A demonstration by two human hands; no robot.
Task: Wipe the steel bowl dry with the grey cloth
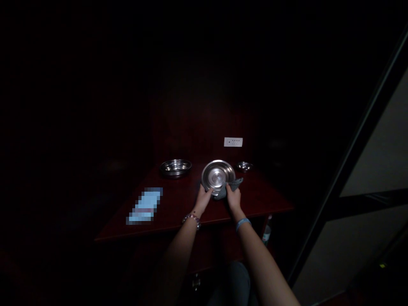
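Observation:
A shiny steel bowl (217,175) is tilted toward me above the dark red desk, its hollow side facing me. My left hand (203,199) grips its lower left rim, thumb on the inner side. In my right hand (234,198) is a grey cloth (220,192), pressed against the bowl's lower right rim. Part of the cloth sticks out to the right, past the fingers. The fingers behind the bowl are hidden. Beyond it on the right sits a smaller steel bowl (245,167). A stack of steel bowls (175,168) stands at the back left.
The dark red desk (178,208) has its front edge just ahead of me. A pixelated light-blue flat shape (145,206) lies at its left. A white socket plate (233,142) is on the back wall. Below the right side stands a bottle (267,233). A dark-framed panel (366,170) rises at right.

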